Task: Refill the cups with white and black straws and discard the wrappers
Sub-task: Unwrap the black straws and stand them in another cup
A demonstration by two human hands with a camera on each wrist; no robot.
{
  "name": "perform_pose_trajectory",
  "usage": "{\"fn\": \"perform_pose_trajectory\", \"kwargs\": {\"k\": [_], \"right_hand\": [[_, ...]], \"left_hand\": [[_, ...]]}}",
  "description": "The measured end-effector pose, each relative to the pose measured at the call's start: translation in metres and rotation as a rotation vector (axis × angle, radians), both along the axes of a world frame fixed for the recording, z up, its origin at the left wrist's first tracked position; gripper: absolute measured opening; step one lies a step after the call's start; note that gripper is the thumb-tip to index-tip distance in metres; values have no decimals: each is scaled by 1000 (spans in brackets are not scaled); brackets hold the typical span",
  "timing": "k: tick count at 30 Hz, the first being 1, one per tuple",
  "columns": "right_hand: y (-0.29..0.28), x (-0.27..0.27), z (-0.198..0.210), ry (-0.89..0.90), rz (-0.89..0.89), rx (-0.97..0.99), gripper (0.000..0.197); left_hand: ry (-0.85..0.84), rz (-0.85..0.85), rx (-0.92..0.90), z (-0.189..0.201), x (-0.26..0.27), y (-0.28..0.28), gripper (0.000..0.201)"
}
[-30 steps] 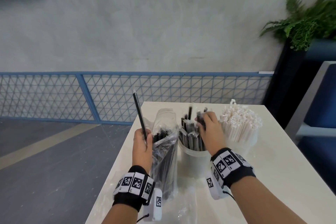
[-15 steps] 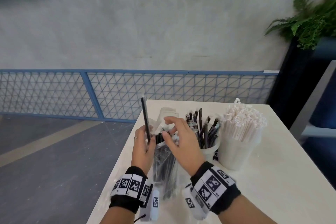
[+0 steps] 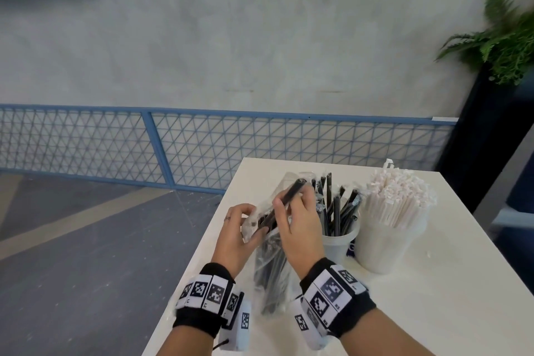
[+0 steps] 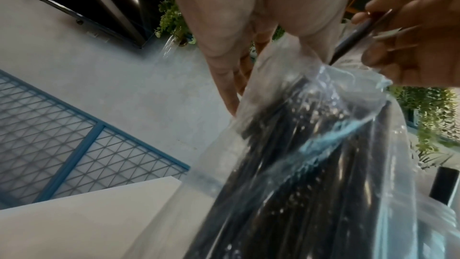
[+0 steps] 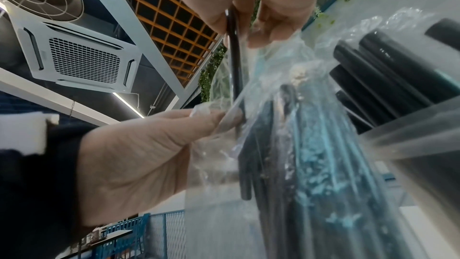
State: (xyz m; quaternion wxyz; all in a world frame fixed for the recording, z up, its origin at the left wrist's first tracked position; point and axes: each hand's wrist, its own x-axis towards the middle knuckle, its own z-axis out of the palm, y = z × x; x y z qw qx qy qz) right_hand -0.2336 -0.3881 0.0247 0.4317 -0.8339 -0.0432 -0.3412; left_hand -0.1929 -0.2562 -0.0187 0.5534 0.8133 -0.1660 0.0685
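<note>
A clear plastic bag of black straws (image 3: 270, 263) stands on the white table (image 3: 433, 312). My left hand (image 3: 241, 228) grips the bag's top edge (image 5: 214, 125). My right hand (image 3: 297, 211) pinches one black straw (image 3: 289, 196) that slants up out of the bag's mouth (image 5: 234, 46). To the right stands a white cup with several black straws (image 3: 336, 211), some still in clear wrappers. Beside it a second cup is packed with white straws (image 3: 396, 199).
The table's left edge (image 3: 202, 254) drops to a grey floor. A blue mesh railing (image 3: 202, 147) runs behind the table. A dark planter with ferns (image 3: 497, 37) stands at the far right. Bare tabletop lies at the right front.
My right hand left the black-straw cup, crossed to the bag and took the black straw my left hand held upright; the straw now tilts right. My left hand dropped to the bag's top.
</note>
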Motion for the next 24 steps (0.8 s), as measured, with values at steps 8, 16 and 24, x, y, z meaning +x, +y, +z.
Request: {"fn": "perform_pose_trajectory", "kwargs": {"k": [8,16,24], "right_hand": [[-7,3,-5,185,114,-155,30],[-3,-4,-16,145,63,-260,45],[-5,-10,-18,46,-137,-236,29]], "left_hand": [[-95,72,3,15,-2,-4,34],[-46,259,-155,23,7,-8,12],[-5,299,-342,28,4,-8,20]]}}
